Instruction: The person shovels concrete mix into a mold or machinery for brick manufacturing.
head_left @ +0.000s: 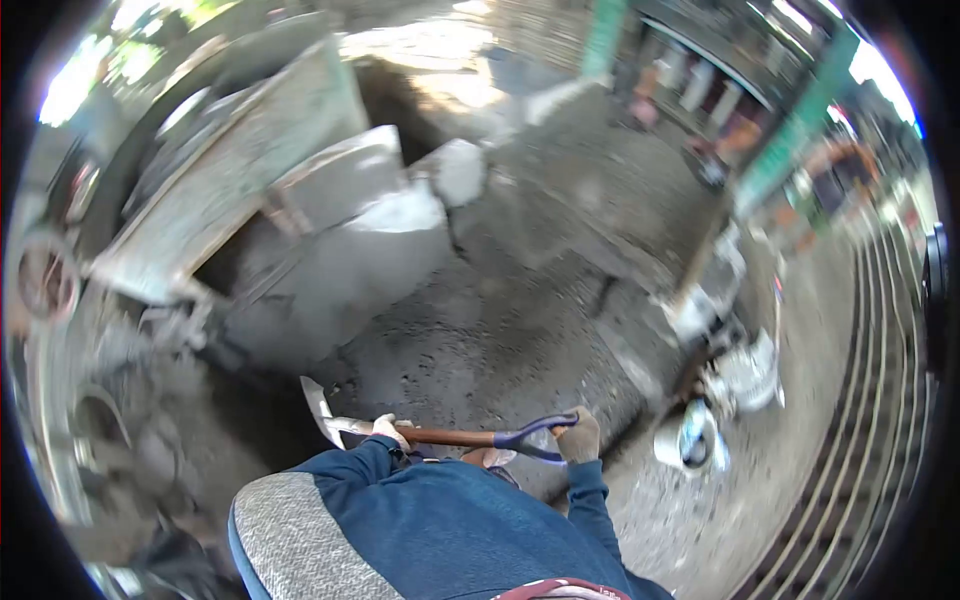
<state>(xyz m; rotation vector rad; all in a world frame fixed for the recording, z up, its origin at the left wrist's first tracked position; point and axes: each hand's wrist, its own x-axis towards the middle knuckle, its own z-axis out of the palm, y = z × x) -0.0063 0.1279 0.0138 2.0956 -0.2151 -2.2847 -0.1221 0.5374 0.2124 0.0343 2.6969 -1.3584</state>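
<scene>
Across the front of my body lies a shovel (pixel 450 437) with a brown wooden shaft, a blue D-shaped handle and a metal blade at the left end. My left hand (pixel 390 432), in a pale glove, is wrapped round the shaft close to the blade. The D-handle at the right end is in the grip of my right hand (pixel 578 436), in a brownish glove. The blade (pixel 322 412) is tilted, its tip pointing up and left. Dark gritty ground (pixel 470 340) spreads out beyond the shovel.
Broken concrete slabs (pixel 340 180) and a long leaning board (pixel 240 170) stand at the upper left. A white bucket (pixel 688 440) and white sacks (pixel 745 375) are at the right. Green posts (pixel 785 155) and blurred people (pixel 735 140) show at the upper right.
</scene>
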